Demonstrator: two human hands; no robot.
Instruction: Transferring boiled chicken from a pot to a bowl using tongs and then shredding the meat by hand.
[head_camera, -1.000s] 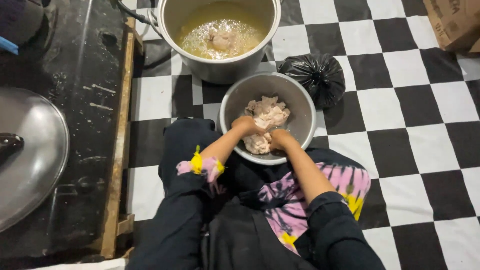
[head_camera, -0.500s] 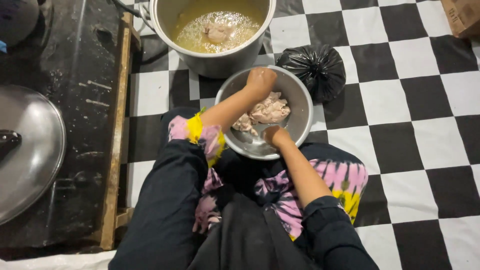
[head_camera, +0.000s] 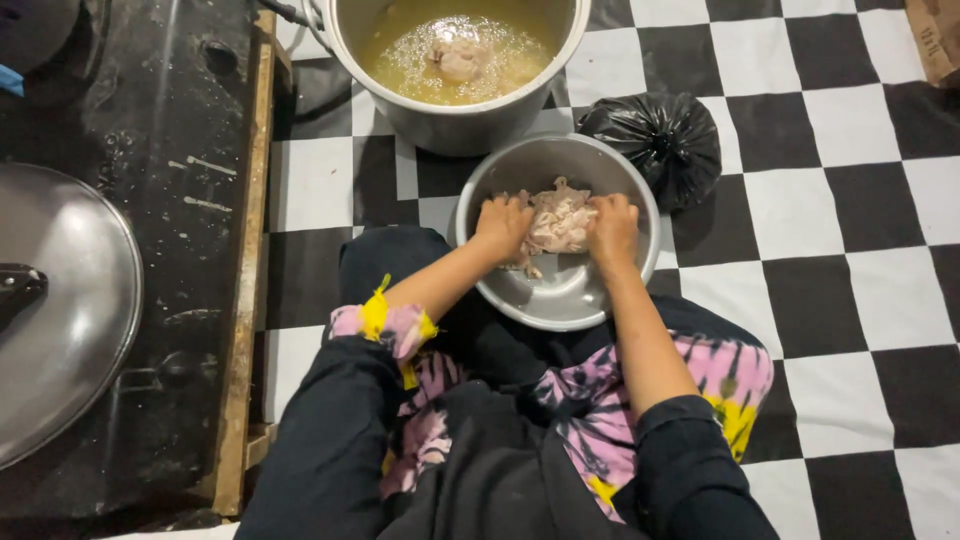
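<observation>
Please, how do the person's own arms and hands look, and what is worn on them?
Both forearms are bare, with dark sleeves pushed up to about the elbows. The left hand and the right hand wear no gloves. I can see no ring, watch or bracelet on them.

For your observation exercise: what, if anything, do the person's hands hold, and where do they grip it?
Both the left hand and right hand grip the pale raw meat in the metal bowl, one on each side of the pile.
</observation>
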